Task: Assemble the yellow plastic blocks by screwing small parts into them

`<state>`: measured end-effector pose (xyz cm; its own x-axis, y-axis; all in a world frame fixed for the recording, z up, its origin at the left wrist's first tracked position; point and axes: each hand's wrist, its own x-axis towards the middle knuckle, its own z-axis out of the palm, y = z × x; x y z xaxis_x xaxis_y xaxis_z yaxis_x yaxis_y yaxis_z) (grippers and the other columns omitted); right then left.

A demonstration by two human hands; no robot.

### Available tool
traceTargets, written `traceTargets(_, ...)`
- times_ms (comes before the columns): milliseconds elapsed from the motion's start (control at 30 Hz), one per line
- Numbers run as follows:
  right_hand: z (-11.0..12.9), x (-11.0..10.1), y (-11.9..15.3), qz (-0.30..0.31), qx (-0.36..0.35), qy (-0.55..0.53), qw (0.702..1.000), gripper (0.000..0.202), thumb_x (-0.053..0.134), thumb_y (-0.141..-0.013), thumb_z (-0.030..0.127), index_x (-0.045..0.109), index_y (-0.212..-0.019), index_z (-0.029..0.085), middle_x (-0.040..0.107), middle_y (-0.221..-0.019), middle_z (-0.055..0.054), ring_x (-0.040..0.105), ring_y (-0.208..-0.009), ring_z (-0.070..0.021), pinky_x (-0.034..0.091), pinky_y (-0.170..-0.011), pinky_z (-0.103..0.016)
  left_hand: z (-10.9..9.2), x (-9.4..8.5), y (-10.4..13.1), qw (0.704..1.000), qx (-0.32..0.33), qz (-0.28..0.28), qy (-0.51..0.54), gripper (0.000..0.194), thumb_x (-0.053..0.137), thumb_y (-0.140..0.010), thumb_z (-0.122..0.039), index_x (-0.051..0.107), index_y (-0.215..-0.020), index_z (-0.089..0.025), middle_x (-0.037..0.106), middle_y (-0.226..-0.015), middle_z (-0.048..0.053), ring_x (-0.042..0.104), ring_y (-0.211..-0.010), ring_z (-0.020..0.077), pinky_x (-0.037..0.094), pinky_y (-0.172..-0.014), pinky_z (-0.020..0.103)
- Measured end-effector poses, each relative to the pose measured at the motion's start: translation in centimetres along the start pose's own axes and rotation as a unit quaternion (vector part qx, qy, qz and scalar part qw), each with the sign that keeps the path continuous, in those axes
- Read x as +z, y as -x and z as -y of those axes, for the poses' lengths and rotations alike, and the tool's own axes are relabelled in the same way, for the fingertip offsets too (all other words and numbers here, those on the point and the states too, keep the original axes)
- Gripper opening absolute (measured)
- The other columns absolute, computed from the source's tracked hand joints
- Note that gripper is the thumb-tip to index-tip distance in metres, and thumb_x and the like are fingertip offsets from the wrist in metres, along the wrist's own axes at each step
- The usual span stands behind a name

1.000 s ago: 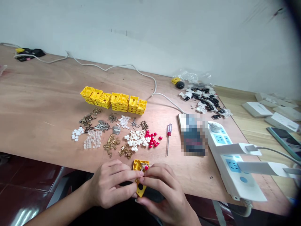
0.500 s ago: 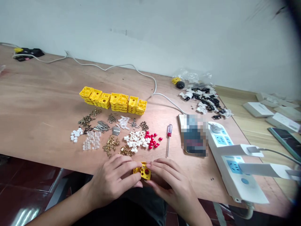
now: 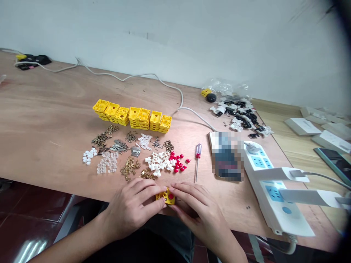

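Between my two hands at the table's near edge is a small yellow plastic housing [image 3: 170, 201], with a red round part showing in one of its holes. My left hand [image 3: 135, 204] grips its left side, thumb and fingers closed on it. From the other side my right hand [image 3: 201, 208] holds it with fingertips on top and thumb below. Just beyond the hands lie small brass pieces [image 3: 148, 174], white plastic fittings [image 3: 157, 162] and red caps [image 3: 179, 160]. A screwdriver [image 3: 197, 160] with a clear and red handle rests to the right.
Stacked yellow housings [image 3: 137, 118] stand in a row behind piles of screws [image 3: 105, 135], metal strips [image 3: 119, 146] and clear plastic parts [image 3: 107, 163]. On the right are a phone with a blurred screen [image 3: 226, 157], a white power strip [image 3: 276, 204] and black-and-white parts [image 3: 241, 117]. A cable [image 3: 164, 84] runs behind.
The yellow housing has tilted slightly in my hands, and the red part now shows more plainly in its hole. Both hands keep their hold; the view has shifted a little.
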<state>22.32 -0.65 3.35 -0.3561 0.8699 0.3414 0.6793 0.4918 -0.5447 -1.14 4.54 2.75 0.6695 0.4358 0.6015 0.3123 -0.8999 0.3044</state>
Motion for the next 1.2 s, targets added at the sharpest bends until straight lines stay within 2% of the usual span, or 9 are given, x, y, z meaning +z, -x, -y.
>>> traceTargets(300, 0.4, 0.0, 0.1, 0.01, 0.007, -0.001, 1.0, 0.03, 0.064, -0.097, 0.019, 0.065, -0.127, 0.023, 0.077, -0.116, -0.009, 0.073, -0.103, -0.023, 0.064, -0.084, -0.042, 0.0, 0.1, 0.0, 1.0, -0.005, 0.014, -0.008, 0.019, 0.058, -0.103, -0.018, 0.071, -0.117, -0.018, 0.075, -0.116, 0.009, 0.064, -0.102, 0.0233, 0.054, -0.082, 0.036)
traceTargets(500, 0.9, -0.5, -0.1, 0.038, 0.023, -0.002, 0.999, 0.029, 0.06, -0.1, 0.016, 0.067, -0.126, 0.025, 0.077, -0.118, -0.008, 0.071, -0.105, -0.0231, 0.064, -0.088, -0.043, -0.2, 0.0, -0.2, 0.999, 0.023, 0.011, -0.039, 0.014, 0.06, -0.1, -0.014, 0.072, -0.104, -0.017, 0.075, -0.112, 0.008, 0.065, -0.102, 0.0232, 0.053, -0.084, 0.038)
traceTargets(667, 1.1, -0.4, -0.2, 0.017, 0.048, -0.037, 0.998, 0.023, 0.065, -0.097, 0.02, 0.071, -0.119, 0.025, 0.075, -0.116, -0.009, 0.071, -0.104, -0.0231, 0.066, -0.085, -0.04, -0.3, -0.1, -0.2, 0.999, 0.017, 0.029, -0.039, 0.013, 0.061, -0.098, -0.017, 0.072, -0.103, -0.017, 0.075, -0.113, 0.008, 0.065, -0.103, 0.0238, 0.053, -0.086, 0.04)
traceTargets(833, 1.0, 0.0, -0.3, -0.003, 0.049, -0.034, 0.998, 0.02, 0.063, -0.098, 0.022, 0.073, -0.116, 0.025, 0.076, -0.109, -0.009, 0.073, -0.094, -0.0215, 0.066, -0.078, -0.035, -0.3, 0.0, -0.2, 0.999, 0.02, 0.021, -0.035, 0.012, 0.061, -0.099, -0.016, 0.073, -0.103, -0.017, 0.076, -0.11, 0.007, 0.066, -0.103, 0.0223, 0.052, -0.087, 0.037)
traceTargets(1033, 0.8, -0.3, -0.9, 0.043, 0.052, 0.0, 0.998, 0.019, 0.064, -0.097, 0.021, 0.075, -0.111, 0.025, 0.078, -0.101, -0.007, 0.072, -0.087, -0.0222, 0.065, -0.073, -0.036, -0.3, 0.3, -0.1, 0.999, 0.017, 0.019, -0.029, 0.007, 0.065, -0.096, -0.017, 0.072, -0.099, -0.017, 0.077, -0.102, 0.005, 0.067, -0.101, 0.0212, 0.05, -0.089, 0.038)
traceTargets(1133, 1.2, -0.4, -1.2, 0.074, 0.079, 0.023, 0.994, 0.02, 0.064, -0.094, 0.015, 0.075, -0.108, 0.026, 0.078, -0.099, -0.005, 0.074, -0.083, -0.0215, 0.064, -0.069, -0.033, -0.6, 0.1, -0.1, 0.999, 0.008, 0.028, -0.031, 0.007, 0.066, -0.095, -0.019, 0.072, -0.098, -0.018, 0.077, -0.104, 0.003, 0.066, -0.101, 0.0225, 0.049, -0.09, 0.04)
traceTargets(1200, 1.5, -0.4, -1.3, 0.073, 0.103, 0.039, 0.991, 0.023, 0.063, -0.093, 0.012, 0.075, -0.106, 0.026, 0.078, -0.098, -0.004, 0.076, -0.078, -0.02, 0.063, -0.065, -0.029, -0.8, 0.0, -0.2, 0.999, -0.006, 0.026, -0.039, 0.007, 0.066, -0.095, -0.021, 0.072, -0.099, -0.019, 0.078, -0.105, 0.003, 0.066, -0.101, 0.0233, 0.047, -0.091, 0.042)
